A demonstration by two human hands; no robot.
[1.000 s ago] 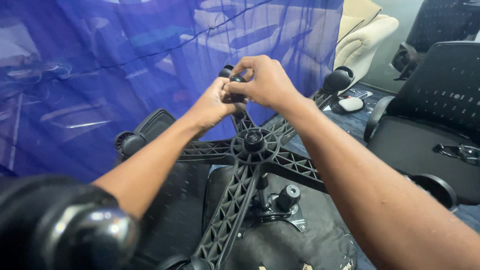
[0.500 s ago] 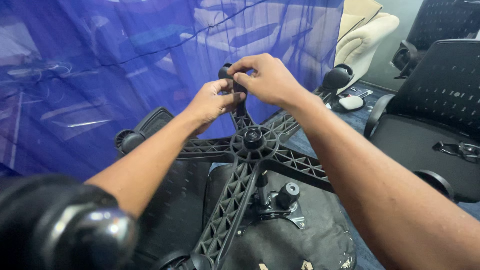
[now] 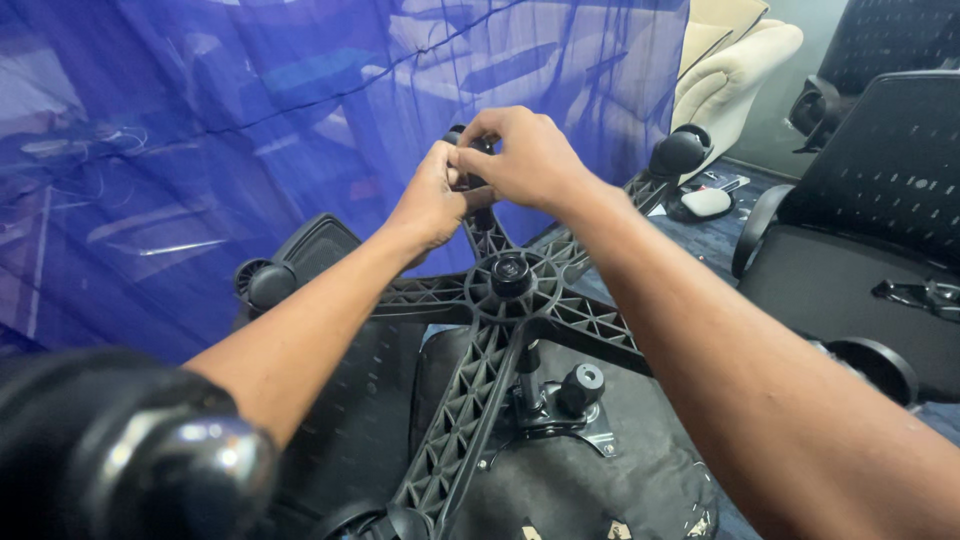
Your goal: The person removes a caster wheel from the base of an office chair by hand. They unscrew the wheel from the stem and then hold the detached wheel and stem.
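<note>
dark blue carpeted floor (image 3: 745, 225), upturned black office chair (image 3: 560, 480) on it, white computer mouse (image 3: 706, 203) beside

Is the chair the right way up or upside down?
Upside down. The star-shaped base points up with castors in the air, and the seat lies underneath.

Place: a chair repair or assembly workshop.
Work piece: an upturned office chair, its five-arm star base (image 3: 510, 300) and gas-lift mechanism (image 3: 545, 400) facing up.
Stock: black mesh-back office chairs (image 3: 880, 200) crowded at right, a cream upholstered chair (image 3: 725, 75) behind.
Cover: blue netting (image 3: 200, 130) draped at left.
Floor: dark carpet (image 3: 715, 235).
</note>
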